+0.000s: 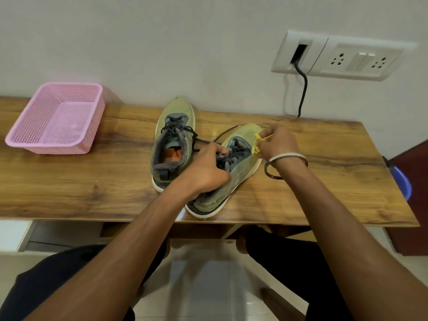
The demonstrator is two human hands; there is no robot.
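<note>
Two olive-green sneakers with dark laces stand on the wooden table [92, 181]. The left shoe [172, 137] sits upright with its orange insole showing. The right shoe [238, 167] lies angled toward the far right. My left hand [206, 169] rests over the right shoe's opening and grips its tongue and laces. My right hand [276, 143], with a metal bangle on the wrist, pinches a small crumpled yellow cloth [257, 144] against the side of the right shoe near the toe. A loose lace end [225, 133] trails across the table between the shoes.
A pink mesh basket [58, 119] stands at the table's far left. A wall socket panel [338, 56] with a black cable [303, 89] is on the wall behind the right side. A blue object [401, 181] sits past the table's right edge. My legs are below the front edge.
</note>
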